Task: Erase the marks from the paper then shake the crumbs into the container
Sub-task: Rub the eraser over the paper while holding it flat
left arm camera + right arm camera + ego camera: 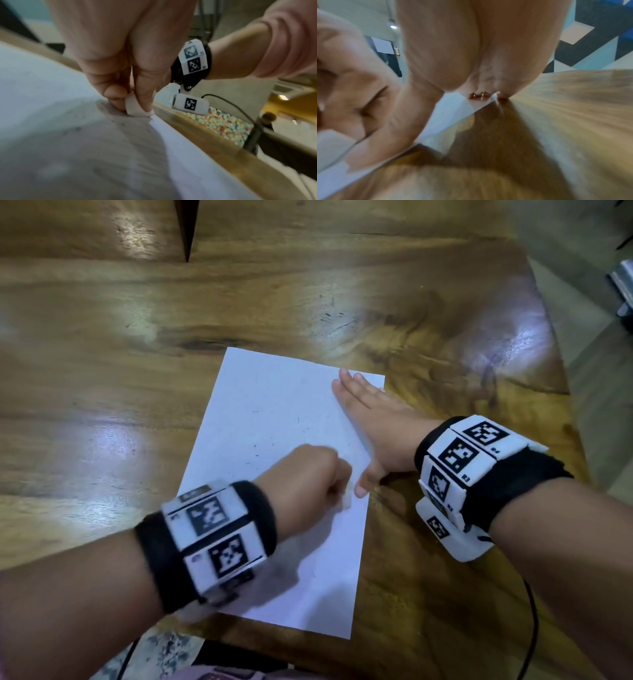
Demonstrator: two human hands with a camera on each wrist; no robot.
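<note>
My left hand (308, 474) pinches a small white eraser (135, 106) btwn thumb and fingertips, its tip pressed on the paper (274, 405) close to the sheet's right edge. My right hand (373, 426) lies flat and spread on the paper's right side, fingers straight toward the far corner, thumb pointing back near the eraser. The paper sits on the wooden table (102, 371), angled, its right edge near the table's right edge. Dark crumbs (255, 453) and a few faint strokes are scattered mid-sheet; more specks show in the left wrist view just beside the eraser.

Risks, as I judge them: I'm rubbing right at the paper's edge, so a hard stroke outward could catch and crease or tear it, or flick crumbs onto the wood where shaking won't collect them. My right hand only pins one side; the near-left corner is free, so the sheet may pivot or buckle w/ a strong rub. My thumb is close to the eraser and could get bumped. Faint marks may remain; blur makes that hard to confirm.

Around: wrist bands w/ black-and-white tags on both arms and a black cable (532, 628) trailing off the right one. I can't see the container in any view, so I can't plan the carry path yet.
</note>
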